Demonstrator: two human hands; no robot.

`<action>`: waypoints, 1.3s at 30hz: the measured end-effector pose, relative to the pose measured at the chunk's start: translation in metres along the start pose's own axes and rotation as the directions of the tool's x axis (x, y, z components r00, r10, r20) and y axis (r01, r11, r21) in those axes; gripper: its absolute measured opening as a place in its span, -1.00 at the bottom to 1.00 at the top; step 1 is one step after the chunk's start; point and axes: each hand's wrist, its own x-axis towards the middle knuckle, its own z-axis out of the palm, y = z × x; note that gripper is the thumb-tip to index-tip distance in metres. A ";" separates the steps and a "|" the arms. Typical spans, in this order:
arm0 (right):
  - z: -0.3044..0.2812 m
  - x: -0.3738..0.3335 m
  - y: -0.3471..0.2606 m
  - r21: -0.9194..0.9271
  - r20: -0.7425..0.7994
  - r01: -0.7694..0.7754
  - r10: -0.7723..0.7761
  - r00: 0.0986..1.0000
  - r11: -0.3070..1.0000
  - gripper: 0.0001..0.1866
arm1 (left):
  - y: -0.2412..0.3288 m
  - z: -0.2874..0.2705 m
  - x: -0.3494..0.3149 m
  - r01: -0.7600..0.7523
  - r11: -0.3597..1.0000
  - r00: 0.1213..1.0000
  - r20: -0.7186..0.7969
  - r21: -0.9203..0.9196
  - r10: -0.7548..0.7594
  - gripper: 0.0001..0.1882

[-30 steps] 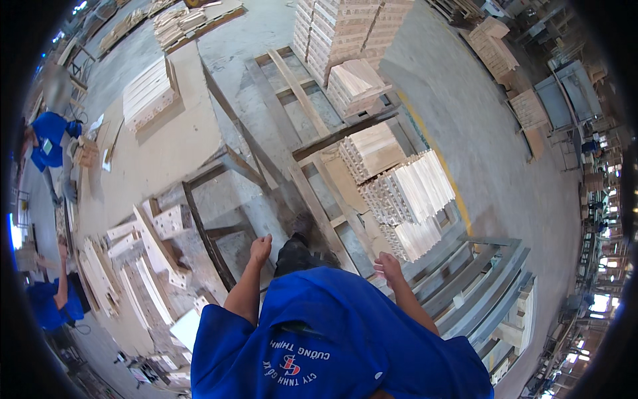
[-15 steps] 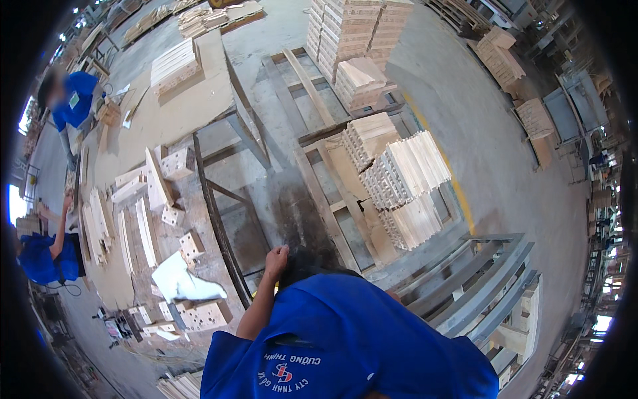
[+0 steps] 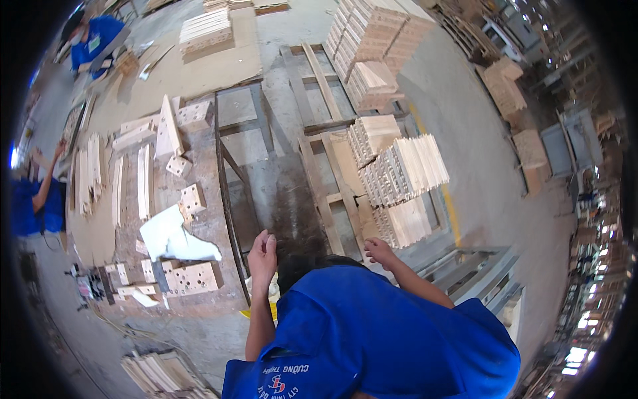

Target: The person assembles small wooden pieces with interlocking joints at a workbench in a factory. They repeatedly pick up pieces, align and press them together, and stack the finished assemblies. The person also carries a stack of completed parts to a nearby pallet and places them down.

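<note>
My left hand is in front of my body, beside the near right edge of the work table. Its fingers are curled together and nothing shows in them. My right hand hangs in the air, half bent with gaps between the fingers, and holds nothing visible. Just beyond it, stacks of pale wooden slats with knobbly ends lie on a low pallet frame. On the table lie drilled wooden blocks, a white sheet and several wooden strips.
A tall stack of wood stands farther back. Grey metal rails lie at my right. Two people in blue shirts, one person farther back, work at the left. More slats lie low beside the table's near end.
My right hand has come into view from behind my body. My left hand has moved slightly left and nearer the table edge. The view has shifted a little.
</note>
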 end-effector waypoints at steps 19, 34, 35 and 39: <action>-0.063 0.024 0.040 -0.415 0.059 -0.110 0.147 0.987 0.903 -0.83 | -0.037 -0.055 -0.066 0.275 0.933 0.856 -0.502 0.234 -0.127 -0.63; 0.042 0.062 0.032 -0.325 0.254 0.072 0.014 0.967 0.943 -0.68 | -0.033 -0.058 -0.100 0.266 0.958 0.876 -0.388 -0.106 -0.286 -0.74; 0.045 0.062 0.030 -0.342 0.255 0.091 0.000 0.967 0.935 -0.68 | -0.037 -0.057 -0.112 0.279 0.950 0.872 -0.377 -0.139 -0.311 -0.75; 0.071 0.061 0.023 -0.397 0.274 0.115 -0.002 0.962 0.911 -0.68 | -0.053 -0.069 -0.166 0.263 0.933 0.858 -0.383 -0.245 -0.343 -0.75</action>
